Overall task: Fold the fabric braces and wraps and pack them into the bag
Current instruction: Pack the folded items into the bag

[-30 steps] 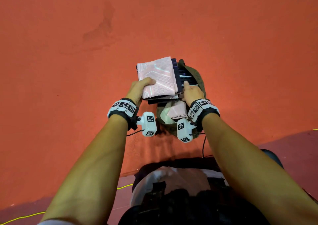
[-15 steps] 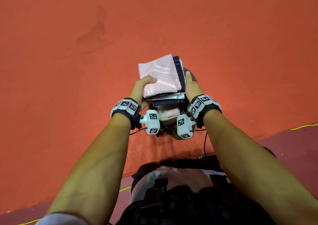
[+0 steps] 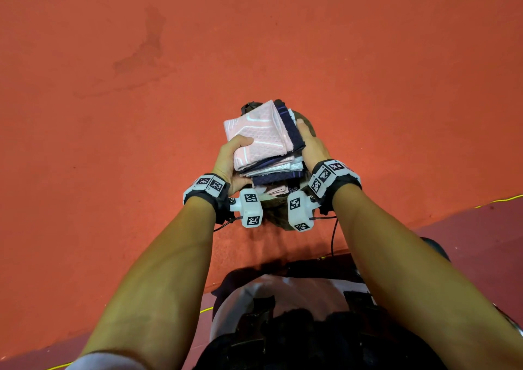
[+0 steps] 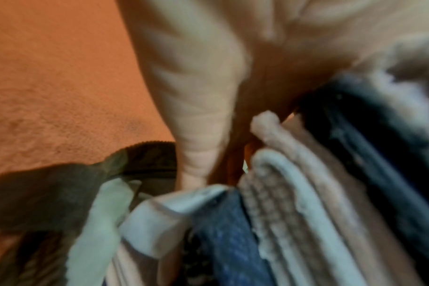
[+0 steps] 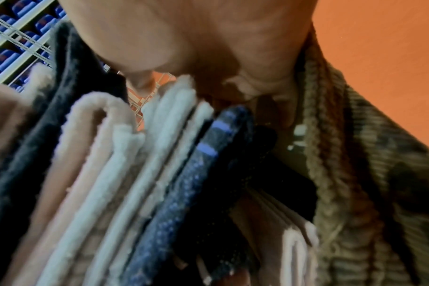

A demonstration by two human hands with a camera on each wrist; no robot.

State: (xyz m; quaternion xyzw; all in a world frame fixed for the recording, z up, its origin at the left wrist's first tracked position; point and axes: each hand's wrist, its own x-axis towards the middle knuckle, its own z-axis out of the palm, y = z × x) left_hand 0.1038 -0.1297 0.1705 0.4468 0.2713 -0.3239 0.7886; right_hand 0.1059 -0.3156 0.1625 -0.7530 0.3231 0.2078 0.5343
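So the person is holding a whole stack of folded braces and wraps (image 3: 263, 146) between both hands, right above the open olive bag (image 3: 278, 216) that sits on the orange floor (image 3: 113, 115). The left hand (image 3: 229, 160) has its thumb curled over the pink patterned piece on top, with the rest of the fingers tucked under the stack where you can't see them from the head view. The right hand (image 3: 311, 146) clamps the other side, thumb lying along the dark navy edge, and its fingers are hidden behind the fabric too. Most of the bag is blocked by the stack and the wrist cameras; only bits of its rim and a pink folded piece (image 3: 276, 190) already inside peek out. The left wrist view is blurry but shows fingers (image 4: 196, 96) running down beside the pink, white and navy layers, with the bag's dark rim (image 4: 147, 154) just below. The right wrist view shows the layered edges (image 5: 135, 174) pressed against the palm and the ribbed olive bag wall (image 5: 343, 174) just beside them; whether the stack touches the bag I can't tell.
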